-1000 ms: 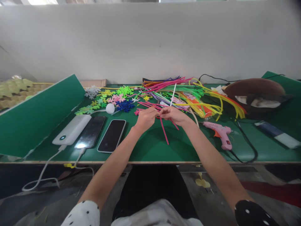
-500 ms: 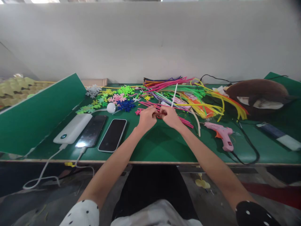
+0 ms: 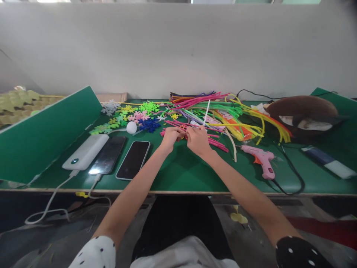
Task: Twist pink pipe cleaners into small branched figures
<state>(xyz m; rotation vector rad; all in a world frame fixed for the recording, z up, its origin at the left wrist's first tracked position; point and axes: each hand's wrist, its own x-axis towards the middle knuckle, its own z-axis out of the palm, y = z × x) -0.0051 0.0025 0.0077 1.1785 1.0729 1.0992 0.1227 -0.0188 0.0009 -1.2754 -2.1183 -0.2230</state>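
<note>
My left hand point(image 3: 170, 139) is closed in a pinch over the middle of the green table. Close beside it, my right hand point(image 3: 197, 140) is closed too, the fingertips of both almost meeting. A bit of pink and yellow shows between them, too small to make out. Pink pipe cleaners point(image 3: 221, 145) lie under and behind both hands. A white stick-like strip point(image 3: 206, 111) rises just past my right hand; whether the hand touches it is unclear. Behind lies a pile of coloured pipe cleaners point(image 3: 200, 100), with fuzzy snowflake shapes point(image 3: 150, 125) to its left.
On the left are a white power bank point(image 3: 86, 152), a dark phone point(image 3: 107, 156) with a cable, another phone point(image 3: 133, 160) and a white ball point(image 3: 131, 127). To the right, a pink glue gun point(image 3: 260, 158) trails a black cord point(image 3: 299, 178) near a brown plush-like object point(image 3: 302, 111).
Both hands have shifted slightly left, and the gap between the fingertips has changed a little. The things on the table look unmoved.
</note>
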